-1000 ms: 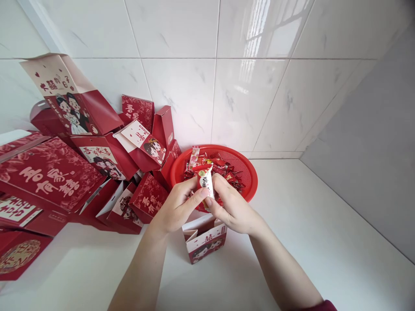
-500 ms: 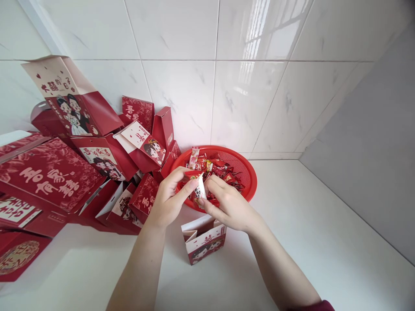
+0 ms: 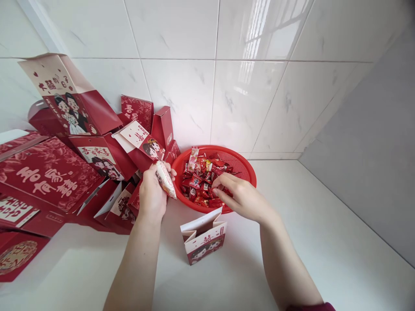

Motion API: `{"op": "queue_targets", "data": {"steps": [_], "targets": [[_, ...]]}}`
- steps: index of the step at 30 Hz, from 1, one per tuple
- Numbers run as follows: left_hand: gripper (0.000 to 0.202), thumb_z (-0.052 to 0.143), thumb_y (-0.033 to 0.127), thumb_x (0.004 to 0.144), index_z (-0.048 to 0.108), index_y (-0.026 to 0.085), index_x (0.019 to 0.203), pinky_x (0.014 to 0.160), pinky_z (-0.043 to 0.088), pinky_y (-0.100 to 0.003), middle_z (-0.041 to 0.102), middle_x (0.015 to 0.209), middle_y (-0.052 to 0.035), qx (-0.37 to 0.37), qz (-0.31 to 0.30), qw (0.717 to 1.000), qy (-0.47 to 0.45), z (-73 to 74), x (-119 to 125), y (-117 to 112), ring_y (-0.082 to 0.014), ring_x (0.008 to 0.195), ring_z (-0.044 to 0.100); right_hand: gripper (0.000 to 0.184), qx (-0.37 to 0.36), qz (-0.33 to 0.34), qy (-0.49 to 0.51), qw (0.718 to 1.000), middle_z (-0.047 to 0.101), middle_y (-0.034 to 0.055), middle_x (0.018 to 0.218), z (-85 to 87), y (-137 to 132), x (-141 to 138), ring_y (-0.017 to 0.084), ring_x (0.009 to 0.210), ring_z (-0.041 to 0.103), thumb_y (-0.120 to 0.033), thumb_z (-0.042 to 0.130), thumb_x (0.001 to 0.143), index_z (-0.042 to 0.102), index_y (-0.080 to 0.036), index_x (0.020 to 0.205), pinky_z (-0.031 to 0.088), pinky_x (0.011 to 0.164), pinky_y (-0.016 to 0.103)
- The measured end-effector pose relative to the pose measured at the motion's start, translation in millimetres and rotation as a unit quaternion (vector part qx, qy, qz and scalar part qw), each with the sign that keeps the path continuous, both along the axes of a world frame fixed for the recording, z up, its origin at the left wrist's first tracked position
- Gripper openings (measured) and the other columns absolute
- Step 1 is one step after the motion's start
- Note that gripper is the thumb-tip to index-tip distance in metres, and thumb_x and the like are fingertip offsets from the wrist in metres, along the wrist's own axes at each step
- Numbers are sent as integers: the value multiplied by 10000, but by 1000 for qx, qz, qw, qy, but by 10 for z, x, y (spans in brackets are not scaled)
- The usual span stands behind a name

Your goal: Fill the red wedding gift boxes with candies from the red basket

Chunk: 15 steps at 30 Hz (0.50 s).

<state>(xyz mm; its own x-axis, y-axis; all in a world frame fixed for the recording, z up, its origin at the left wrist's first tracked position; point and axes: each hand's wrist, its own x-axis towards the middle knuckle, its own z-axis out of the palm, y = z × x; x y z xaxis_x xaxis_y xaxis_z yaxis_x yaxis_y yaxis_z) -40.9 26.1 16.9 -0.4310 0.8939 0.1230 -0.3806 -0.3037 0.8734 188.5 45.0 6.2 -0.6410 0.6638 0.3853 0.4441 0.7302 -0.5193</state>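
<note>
My left hand [image 3: 153, 190] is closed around a white wrapped snack packet [image 3: 166, 180] with coloured print. It is held in front of the red boxes, left of the red plastic basket [image 3: 251, 175]. Over the basket's right front part is my right hand [image 3: 241, 194]. Its fingers are curved, thumb and fingertips slightly apart, beside the red-wrapped candies [image 3: 196, 181], and I see nothing held between them. Below the hands a small red and white paper box [image 3: 205, 244] with a cartoon couple stands upright, its top open.
Many red printed gift boxes [image 3: 52, 172] are heaped at the left, some tilted on others. A white tiled wall [image 3: 181, 95] rises behind the white tabletop [image 3: 301, 224]. At the right is a grey panel [image 3: 366, 151].
My hands have moved apart. The left has shifted left and down with the white packet, leaving the basket's front; the right has let go of it and moved right over the candies.
</note>
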Motion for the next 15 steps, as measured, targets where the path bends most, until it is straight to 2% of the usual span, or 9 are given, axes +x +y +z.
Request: {"op": "queue_targets", "data": {"steps": [4, 6, 9, 12, 15], "targets": [[190, 472, 305, 827, 580, 151, 795, 575, 459, -246, 557, 718, -31, -5, -130, 990, -51, 31, -117, -24, -131, 610, 541, 130, -7, -23, 2, 1000, 615, 22, 910, 17, 34, 97, 148, 776, 562, -237, 411, 997, 529, -218, 947, 429, 690, 276], [203, 488, 331, 836, 573, 149, 804, 554, 440, -242, 508, 658, -15, 14, -167, 984, -57, 33, -124, -40, -121, 575, 506, 141, -14, -34, -2, 999, 622, 20, 899, 26, 32, 115, 146, 755, 563, -243, 405, 999, 526, -218, 930, 424, 675, 275], [254, 555, 382, 858, 543, 152, 752, 493, 369, -208, 443, 596, 18, 14, -163, 985, -51, 42, -77, -51, -84, 504, 427, 159, -22, -40, -13, 999, 634, 24, 889, 24, 20, 105, 150, 741, 572, -249, 401, 999, 532, -219, 914, 423, 665, 280], [337, 631, 357, 836, 436, 164, 640, 437, 286, -192, 351, 531, 57, 10, -143, 988, -65, 44, -28, -43, -53, 432, 322, 170, -28, -34, -25, 999, 640, 29, 881, 11, 10, 70, 157, 741, 579, -260, 401, 1000, 542, -219, 914, 425, 660, 283], [392, 651, 368, 843, 391, 168, 627, 430, 273, -187, 307, 513, 71, 6, -150, 986, -74, 28, -14, -32, -45, 416, 280, 196, -26, -30, -38, 999, 638, 26, 863, 3, 7, 35, 160, 748, 576, -300, 393, 1010, 541, -216, 913, 423, 652, 282]]}}
